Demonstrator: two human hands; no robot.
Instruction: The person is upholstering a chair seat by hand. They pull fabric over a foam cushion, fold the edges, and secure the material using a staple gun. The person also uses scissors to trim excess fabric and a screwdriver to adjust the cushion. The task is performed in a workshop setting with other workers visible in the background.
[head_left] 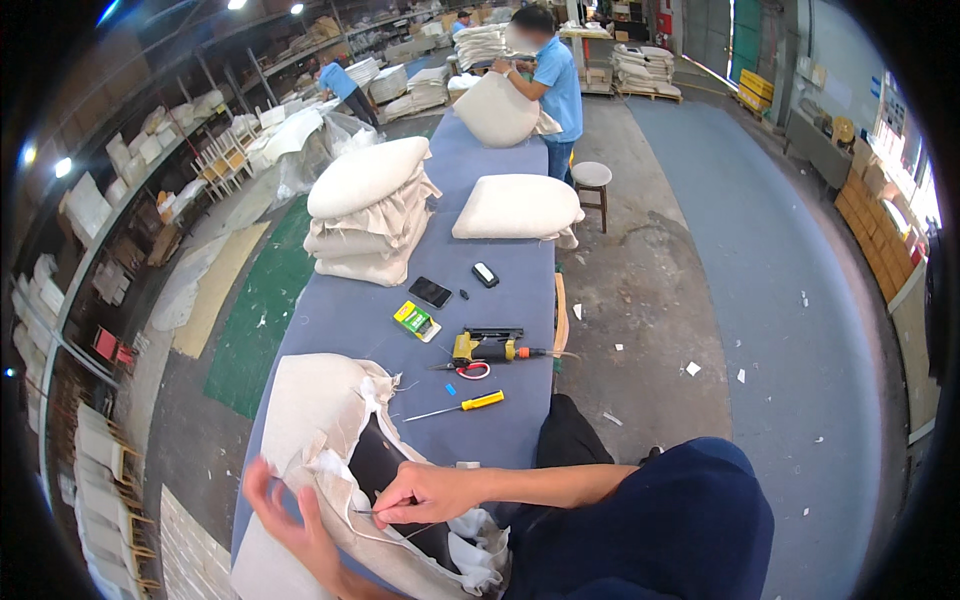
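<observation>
An upholstered seat cushion [312, 395] in cream fabric lies before me, its dark underside [378, 455] framed by loose cloth and white padding. My right hand [428, 494] is closed in a pinch over the cushion's opening. Between its fingertips is a thin, metal-looking piece [364, 512], too small to name. Fingers spread, my left hand [300, 528] is at the cushion's left side and holds nothing; whether it touches the fabric is hard to tell. A pale cord or fabric edge runs below the right fingers.
Beyond the cushion lie a yellow-handled screwdriver [470, 403], red-handled scissors [474, 370], a staple gun [490, 347], a green-yellow box [415, 321] and a phone [430, 291]. Stacked cushions [368, 205] and a single cushion [515, 207] stand farther up. A co-worker [560, 80] handles another cushion [495, 110].
</observation>
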